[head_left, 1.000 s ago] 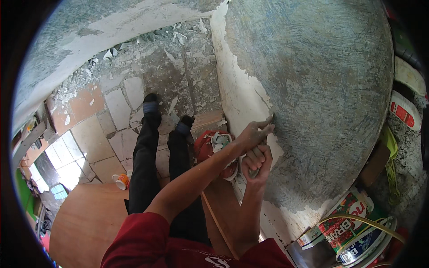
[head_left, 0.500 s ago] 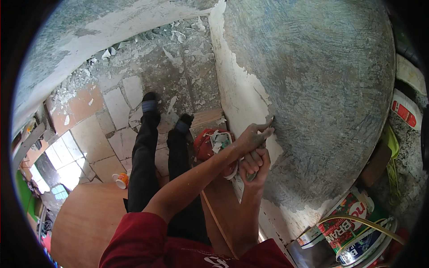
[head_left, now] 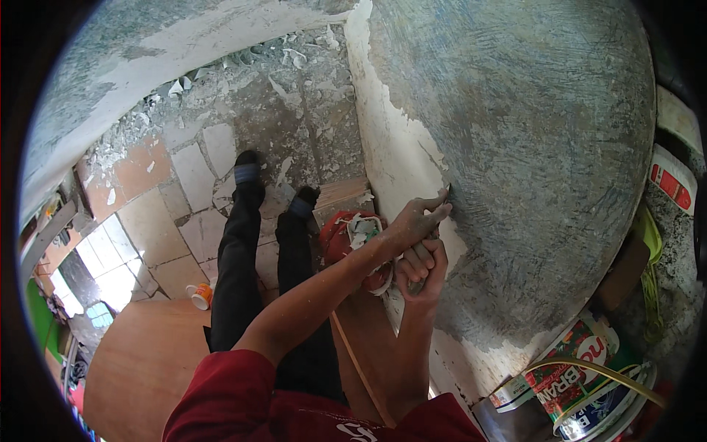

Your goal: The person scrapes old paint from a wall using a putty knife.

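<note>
Both my hands meet at the edge of the peeling white paint on the wall (head_left: pixel 545 147) to the right. My right hand (head_left: pixel 421 269) is closed round what looks like the handle of a slim tool, mostly hidden in the fingers. Just above it, my left hand (head_left: pixel 420 219) grips the same tool's upper part, fingers pointing at the wall. A small tip shows by the left fingertips, against the border between white paint (head_left: pixel 401 147) and bare grey-blue surface. The tool's exact kind is not visible. Dust whitens the left fingers.
Below the hands stands a red container (head_left: pixel 339 239) with paint flakes in it. A wooden board (head_left: pixel 140 361) lies under me, with an orange-and-white cup (head_left: pixel 199 296) at its edge. Paint chips litter the floor (head_left: pixel 272 118). A paint bucket (head_left: pixel 582 376) stands at lower right.
Both hands have shifted very slightly along the wall, still together on the tool. The rest of the scene looks the same.
</note>
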Available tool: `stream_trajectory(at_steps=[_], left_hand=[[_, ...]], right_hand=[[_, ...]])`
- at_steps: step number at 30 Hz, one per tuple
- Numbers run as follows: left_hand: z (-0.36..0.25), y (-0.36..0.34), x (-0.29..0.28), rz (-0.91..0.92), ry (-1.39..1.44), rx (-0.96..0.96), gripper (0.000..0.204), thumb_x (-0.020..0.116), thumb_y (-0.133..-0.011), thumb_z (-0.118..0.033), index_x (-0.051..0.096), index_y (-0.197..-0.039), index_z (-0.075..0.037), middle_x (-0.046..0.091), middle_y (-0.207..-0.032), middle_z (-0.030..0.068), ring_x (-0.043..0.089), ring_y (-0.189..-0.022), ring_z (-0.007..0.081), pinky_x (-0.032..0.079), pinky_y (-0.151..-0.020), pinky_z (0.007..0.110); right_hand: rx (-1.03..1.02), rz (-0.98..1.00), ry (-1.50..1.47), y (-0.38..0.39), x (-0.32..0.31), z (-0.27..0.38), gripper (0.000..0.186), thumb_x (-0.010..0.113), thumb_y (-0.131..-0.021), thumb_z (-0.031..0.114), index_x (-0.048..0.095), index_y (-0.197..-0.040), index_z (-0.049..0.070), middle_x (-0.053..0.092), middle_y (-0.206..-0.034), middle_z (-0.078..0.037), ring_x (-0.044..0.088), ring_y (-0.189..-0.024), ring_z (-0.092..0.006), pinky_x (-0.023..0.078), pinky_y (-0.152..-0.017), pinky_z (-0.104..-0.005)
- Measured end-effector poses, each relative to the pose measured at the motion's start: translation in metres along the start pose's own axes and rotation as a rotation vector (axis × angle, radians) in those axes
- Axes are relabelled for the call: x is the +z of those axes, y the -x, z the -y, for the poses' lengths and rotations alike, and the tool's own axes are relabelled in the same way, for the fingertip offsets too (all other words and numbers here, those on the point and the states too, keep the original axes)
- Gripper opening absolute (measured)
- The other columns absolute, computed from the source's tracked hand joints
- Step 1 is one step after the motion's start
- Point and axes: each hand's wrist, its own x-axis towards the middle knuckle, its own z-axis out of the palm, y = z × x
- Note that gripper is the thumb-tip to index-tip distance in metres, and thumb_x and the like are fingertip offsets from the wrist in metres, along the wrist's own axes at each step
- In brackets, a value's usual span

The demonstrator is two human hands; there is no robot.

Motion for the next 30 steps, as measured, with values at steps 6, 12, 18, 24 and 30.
stream_trajectory(at_steps=[6,12,18,24,30], left_hand=[[-0.006,-0.029,-0.018,-0.091,0.027,0.016,0.052,0.053,-0.093,-0.033,0.040,-0.136,-0.007,0.049,-0.066,-0.0014,0.046,-0.060,0.0058,0.042,-0.054,0.024],[0.009,-0.016,-0.011,-0.044,0.036,0.054,0.055,0.054,-0.092,-0.035,0.040,-0.135,-0.004,0.051,-0.068,-0.0014,0.045,-0.063,0.0052,0.041,-0.056,0.022],[-0.001,-0.030,-0.019,-0.083,0.058,-0.004,0.056,0.054,-0.091,-0.036,0.041,-0.135,-0.004,0.051,-0.068,-0.0010,0.046,-0.063,0.0058,0.041,-0.056,0.023],[0.003,-0.023,-0.018,-0.055,0.072,-0.009,0.055,0.054,-0.091,-0.038,0.042,-0.135,-0.007,0.049,-0.066,-0.0012,0.045,-0.060,0.0060,0.041,-0.056,0.023],[0.014,-0.024,-0.011,-0.072,0.051,0.050,0.052,0.053,-0.092,-0.037,0.043,-0.135,-0.010,0.050,-0.067,-0.0011,0.045,-0.060,0.0054,0.042,-0.055,0.023]], right_hand=[[0.048,0.052,-0.056,-0.035,0.001,0.004,0.018,0.038,-0.090,0.006,0.046,-0.074,0.007,0.040,-0.050,0.004,0.040,-0.038,-0.0087,0.037,-0.034,-0.0229],[0.038,0.055,-0.078,-0.016,0.000,-0.001,0.016,0.037,-0.090,0.006,0.046,-0.076,0.004,0.042,-0.051,0.003,0.043,-0.040,-0.0103,0.038,-0.034,-0.0233],[0.068,0.081,-0.090,-0.030,0.005,0.005,0.017,0.036,-0.090,0.007,0.045,-0.075,0.006,0.041,-0.051,0.003,0.043,-0.040,-0.0097,0.037,-0.034,-0.0245],[0.049,0.029,-0.097,-0.029,0.001,-0.004,0.015,0.037,-0.089,0.007,0.046,-0.077,0.008,0.039,-0.049,0.004,0.040,-0.037,-0.0094,0.037,-0.032,-0.0243],[-0.002,-0.035,-0.010,-0.018,0.003,0.000,0.012,0.039,-0.089,0.008,0.049,-0.082,0.008,0.039,-0.049,0.004,0.039,-0.036,-0.0082,0.035,-0.031,-0.0222]])
